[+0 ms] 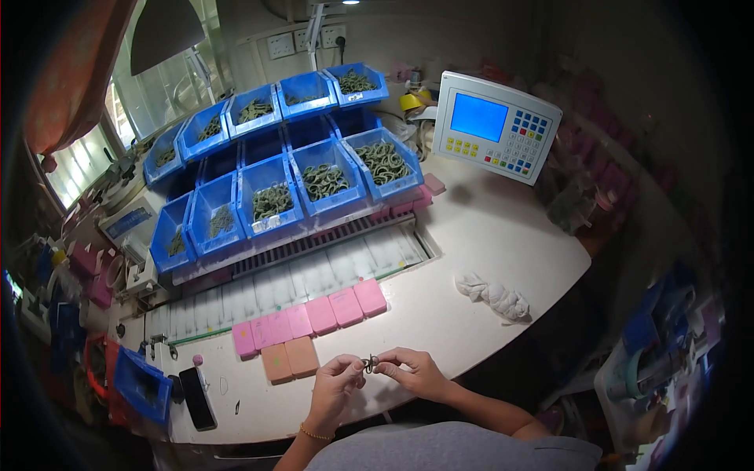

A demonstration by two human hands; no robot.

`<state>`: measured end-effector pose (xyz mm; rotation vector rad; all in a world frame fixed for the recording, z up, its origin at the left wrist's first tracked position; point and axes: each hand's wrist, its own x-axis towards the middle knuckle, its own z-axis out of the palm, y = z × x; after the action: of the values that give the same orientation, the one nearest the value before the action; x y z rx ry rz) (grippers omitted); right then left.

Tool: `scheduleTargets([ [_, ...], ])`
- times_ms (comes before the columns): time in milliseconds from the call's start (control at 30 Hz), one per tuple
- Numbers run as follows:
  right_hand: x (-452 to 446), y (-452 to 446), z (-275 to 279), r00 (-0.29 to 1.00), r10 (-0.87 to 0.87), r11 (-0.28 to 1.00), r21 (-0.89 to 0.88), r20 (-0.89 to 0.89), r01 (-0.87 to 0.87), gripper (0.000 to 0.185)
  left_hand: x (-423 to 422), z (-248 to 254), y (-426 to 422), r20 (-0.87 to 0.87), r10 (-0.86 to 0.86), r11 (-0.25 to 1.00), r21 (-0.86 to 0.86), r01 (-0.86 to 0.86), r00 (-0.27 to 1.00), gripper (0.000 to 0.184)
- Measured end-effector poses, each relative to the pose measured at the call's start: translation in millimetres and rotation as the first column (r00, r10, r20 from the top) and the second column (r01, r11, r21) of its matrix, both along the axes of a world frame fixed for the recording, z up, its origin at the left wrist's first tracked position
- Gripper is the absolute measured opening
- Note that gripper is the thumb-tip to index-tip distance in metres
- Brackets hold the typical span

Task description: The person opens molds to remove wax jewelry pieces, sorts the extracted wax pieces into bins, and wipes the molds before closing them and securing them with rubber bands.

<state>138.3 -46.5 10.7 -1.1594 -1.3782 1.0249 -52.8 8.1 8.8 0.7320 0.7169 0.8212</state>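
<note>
My left hand (339, 381) and my right hand (410, 372) meet above the front edge of the white table. Both are closed, fingertips pinching a small dark green ring-like piece (369, 364) between them. Its exact shape is partly hidden by the fingers. Just behind the hands lie two orange blocks (290, 360), side by side, and a row of several pink blocks (310, 315). Blue bins (269, 198) stand in tiers farther back, many holding similar dark green pieces (324, 181).
A control panel (497, 125) with a lit blue screen stands at the back right. A crumpled white cloth (493, 298) lies on the right of the table (503, 235). Toward the left are a black phone (197, 399) and a loose blue bin (143, 386).
</note>
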Motion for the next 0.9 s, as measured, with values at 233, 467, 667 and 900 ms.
scheduleTargets([
  [233, 14, 23, 2, 0.992, -0.032, 0.999, 0.033, 0.121, 0.028, 0.018, 8, 0, 16, -0.107, 0.005, 1.000, 0.026, -0.002, 0.994, 0.014],
  [467, 93, 143, 53, 0.970, -0.231, 0.973, 0.012, -0.073, 0.232, 0.016, 4, -7, 28, -0.175, 0.039, 0.999, -0.003, -0.040, 0.984, 0.021],
  [667, 153, 380, 188, 0.932, -0.362, 0.818, 0.470, -0.027, 0.332, 0.025, 0, -15, 31, -0.268, -0.118, 0.989, -0.114, 0.090, 0.956, 0.035],
  [900, 133, 407, 195, 0.883, -0.426, 0.820, 0.497, 0.198, 0.284, 0.025, -2, -1, 25, -0.314, -0.064, 0.998, -0.015, 0.063, 0.947, 0.018],
])
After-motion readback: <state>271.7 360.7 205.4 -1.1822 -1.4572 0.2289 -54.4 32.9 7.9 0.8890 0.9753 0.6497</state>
